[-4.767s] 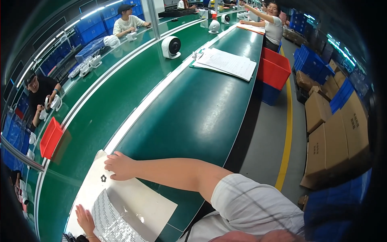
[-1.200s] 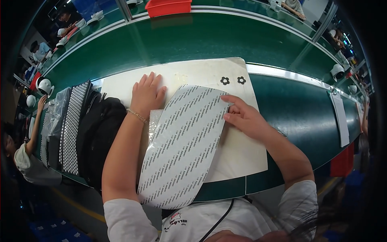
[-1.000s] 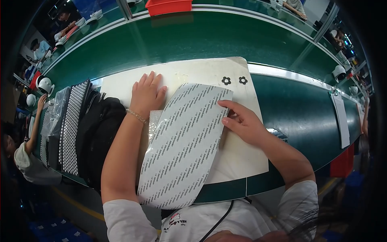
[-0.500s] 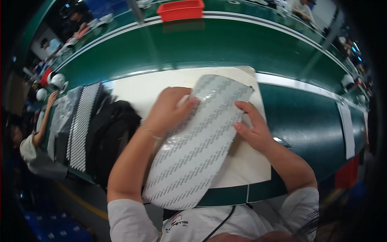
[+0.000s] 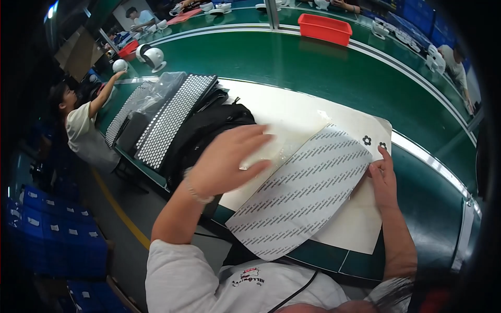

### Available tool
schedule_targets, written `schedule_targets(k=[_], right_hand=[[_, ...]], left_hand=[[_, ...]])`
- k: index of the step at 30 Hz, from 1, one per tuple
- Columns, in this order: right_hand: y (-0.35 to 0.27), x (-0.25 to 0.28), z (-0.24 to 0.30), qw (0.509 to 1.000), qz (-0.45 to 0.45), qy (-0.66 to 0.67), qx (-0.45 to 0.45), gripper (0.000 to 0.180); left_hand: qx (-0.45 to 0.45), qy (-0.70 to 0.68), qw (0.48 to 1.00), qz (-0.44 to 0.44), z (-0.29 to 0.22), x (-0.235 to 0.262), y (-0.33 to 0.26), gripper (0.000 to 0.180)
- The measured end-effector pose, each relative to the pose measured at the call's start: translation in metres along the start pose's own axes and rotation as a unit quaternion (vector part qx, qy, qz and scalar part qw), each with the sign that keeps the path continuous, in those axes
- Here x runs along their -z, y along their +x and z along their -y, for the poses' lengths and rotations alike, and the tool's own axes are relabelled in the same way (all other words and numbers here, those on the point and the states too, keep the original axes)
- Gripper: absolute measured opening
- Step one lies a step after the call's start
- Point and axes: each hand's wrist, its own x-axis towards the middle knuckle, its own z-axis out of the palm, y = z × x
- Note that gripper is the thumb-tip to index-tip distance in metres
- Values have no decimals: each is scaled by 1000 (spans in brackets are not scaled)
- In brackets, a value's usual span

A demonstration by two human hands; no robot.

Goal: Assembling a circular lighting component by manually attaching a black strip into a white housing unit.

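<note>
A long white panel [image 5: 308, 190] with rounded ends and rows of small dark print lies slanted over a cream board [image 5: 282, 109], its near end overhanging the table edge toward me. My right hand [image 5: 384, 180] is at the panel's right edge, with the thumb against that edge and the other fingers partly hidden. Off the panel's left side, my left hand [image 5: 224, 159] is raised with its fingers spread, slightly blurred and holding nothing. Two small black flower-shaped pieces or marks [image 5: 367, 140] show on the board near my right hand.
Left of the board lie a black bag [image 5: 222, 122], a perforated white-and-black sheet [image 5: 180, 115] and clear plastic [image 5: 159, 94]. Beyond runs a green surface [image 5: 250, 57] with a red bin [image 5: 324, 29]. A co-worker [image 5: 86, 122] reaches toward white rounded parts. Blue crates [image 5: 57, 229] stand lower left.
My left hand has come off the panel and opened. My right hand stays at its right edge. The view has turned left, and the flower shapes now show.
</note>
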Motion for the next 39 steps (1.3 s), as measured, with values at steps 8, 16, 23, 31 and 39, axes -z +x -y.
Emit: schedule_targets(k=[8,16,23,31,39], right_hand=[[-2,-7,7,999,15,29,2,41],[1,2,-13,1000,-8,12,20,31],[5,5,-22,999,-23,-35,19,24],[1,4,-14,997,-13,-69,19,19],[0,3,-12,998,3,-67,16,19]], left_hand=[[420,41,822,-382,132,36,-206,50],[449,138,847,-247,157,4,-224,91],[416,132,867,-241,161,20,-210,64],[363,55,883,-294,176,29,-205,60],[331,-36,832,-443,201,39,-202,50]])
